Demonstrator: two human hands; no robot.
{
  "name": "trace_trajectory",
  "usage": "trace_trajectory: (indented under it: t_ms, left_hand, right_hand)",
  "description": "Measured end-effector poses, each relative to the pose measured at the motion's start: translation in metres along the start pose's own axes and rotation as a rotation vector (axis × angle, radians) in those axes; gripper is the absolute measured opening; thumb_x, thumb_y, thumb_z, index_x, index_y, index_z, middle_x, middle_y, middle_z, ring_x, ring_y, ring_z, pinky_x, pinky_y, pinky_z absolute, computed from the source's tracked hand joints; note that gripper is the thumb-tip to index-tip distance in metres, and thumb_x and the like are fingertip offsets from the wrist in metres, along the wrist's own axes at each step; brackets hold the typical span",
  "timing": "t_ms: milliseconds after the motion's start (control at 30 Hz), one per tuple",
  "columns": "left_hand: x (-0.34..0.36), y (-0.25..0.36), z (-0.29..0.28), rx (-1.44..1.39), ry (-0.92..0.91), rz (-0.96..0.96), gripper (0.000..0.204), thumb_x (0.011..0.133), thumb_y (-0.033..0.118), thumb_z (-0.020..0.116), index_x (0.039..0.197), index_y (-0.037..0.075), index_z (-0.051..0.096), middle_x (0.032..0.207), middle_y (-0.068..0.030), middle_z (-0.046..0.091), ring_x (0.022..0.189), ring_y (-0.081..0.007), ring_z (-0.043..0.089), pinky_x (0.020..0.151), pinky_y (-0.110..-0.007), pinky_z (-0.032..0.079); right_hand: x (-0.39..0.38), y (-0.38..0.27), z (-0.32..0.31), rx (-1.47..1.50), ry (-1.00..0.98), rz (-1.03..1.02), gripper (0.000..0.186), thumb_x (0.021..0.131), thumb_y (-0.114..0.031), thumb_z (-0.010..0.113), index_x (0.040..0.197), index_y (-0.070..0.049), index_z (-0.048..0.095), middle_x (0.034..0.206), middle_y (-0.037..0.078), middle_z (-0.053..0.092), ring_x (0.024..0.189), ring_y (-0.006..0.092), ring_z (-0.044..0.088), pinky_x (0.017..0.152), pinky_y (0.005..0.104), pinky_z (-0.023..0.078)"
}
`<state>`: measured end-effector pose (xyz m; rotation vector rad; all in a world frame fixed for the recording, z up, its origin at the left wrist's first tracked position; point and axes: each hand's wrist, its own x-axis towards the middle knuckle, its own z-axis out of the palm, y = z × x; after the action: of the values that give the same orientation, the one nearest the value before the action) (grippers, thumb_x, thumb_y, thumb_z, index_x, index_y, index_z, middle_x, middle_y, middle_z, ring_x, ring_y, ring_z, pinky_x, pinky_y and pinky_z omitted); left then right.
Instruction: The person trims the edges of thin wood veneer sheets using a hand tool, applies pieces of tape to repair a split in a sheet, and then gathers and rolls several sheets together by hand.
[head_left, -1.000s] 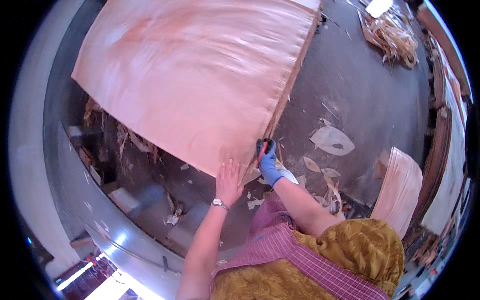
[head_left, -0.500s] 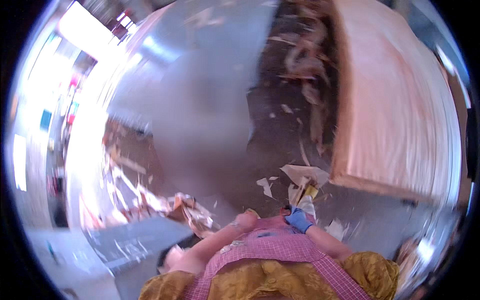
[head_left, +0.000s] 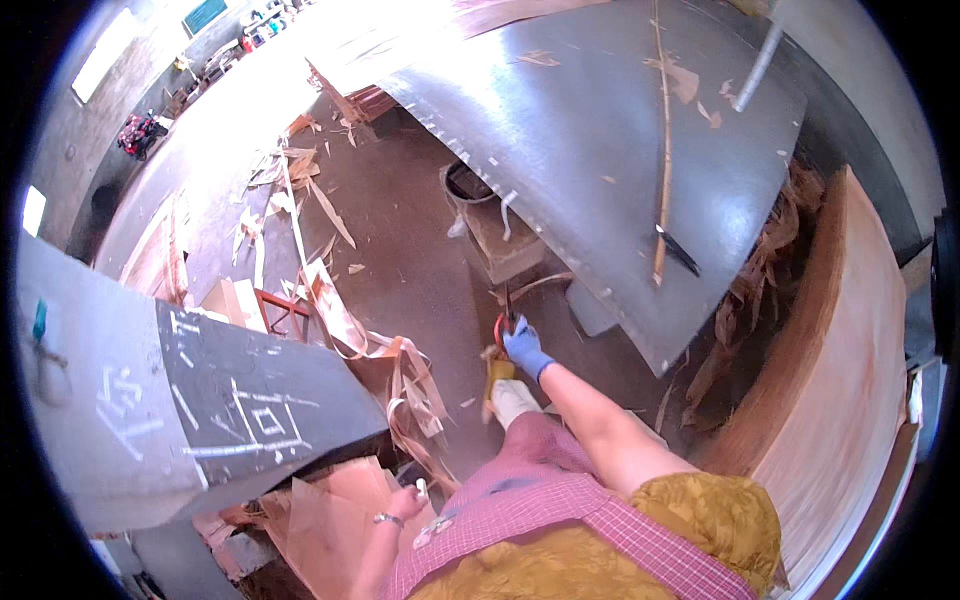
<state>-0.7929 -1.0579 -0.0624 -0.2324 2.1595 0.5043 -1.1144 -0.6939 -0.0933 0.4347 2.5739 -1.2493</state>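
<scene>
My right hand (head_left: 522, 345), in a blue glove, is stretched forward and closed around a red-handled tool (head_left: 500, 328) with a dark, narrow end pointing away from me. Its exact kind is hard to make out. The hand is over the floor, just short of the metal-topped table (head_left: 600, 170). My left hand (head_left: 405, 503) is bare, with a band at the wrist, low beside my checked apron (head_left: 520, 510). Its fingers are curled, and a small white piece (head_left: 422, 490) shows at them. Thin wood sheets (head_left: 330, 515) lie below and beside that hand.
A long thin stick (head_left: 663, 150) and a black knife-like tool (head_left: 678, 250) lie on the table. At right stands a thick stack of wood veneer (head_left: 850, 340). A grey chalk-marked surface (head_left: 270, 400) juts in from the left. Veneer scraps (head_left: 410, 390) litter the floor.
My view has turned: the veneer stack now sits lower right and the chalk-marked surface is nearer. My right arm has reached forward; my left hand has dropped from my waist to my left side.
</scene>
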Motion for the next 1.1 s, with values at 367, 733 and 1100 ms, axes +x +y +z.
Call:
trace_trajectory:
  t_ms: [367,733,1100]
  left_hand:
    - [0.093,0.095,-0.224,-0.201,-0.134,-0.037,0.04,0.082,0.033,0.066,0.109,0.004,0.065,0.099,-0.0172,0.07,0.094,-0.0294,0.068,0.082,-0.039,0.053]
    - [0.246,0.154,-0.416,-0.061,0.012,0.165,0.029,0.083,0.018,0.065,0.108,0.004,0.065,0.092,-0.0144,0.071,0.084,-0.0245,0.069,0.078,-0.036,0.053]
    - [0.335,0.161,-0.569,-0.03,-0.118,0.214,0.03,0.088,0.024,0.063,0.11,0.005,0.064,0.094,-0.0155,0.071,0.089,-0.0237,0.069,0.079,-0.034,0.054]
  right_hand:
    - [0.196,-0.087,-0.012,-0.015,0.406,-0.258,0.048,0.084,-0.015,0.058,0.128,0.0,0.048,0.127,0.027,0.051,0.123,0.0416,0.045,0.105,0.0471,0.036]
    - [0.082,0.057,-0.356,-0.894,0.878,0.576,0.051,0.089,-0.025,0.054,0.137,-0.007,0.044,0.136,0.019,0.048,0.131,0.0342,0.04,0.108,0.049,0.03]
    - [0.128,0.018,-0.291,-0.508,0.881,0.59,0.04,0.086,-0.035,0.06,0.102,0.002,0.062,0.102,0.026,0.062,0.095,0.0433,0.059,0.079,0.049,0.047]
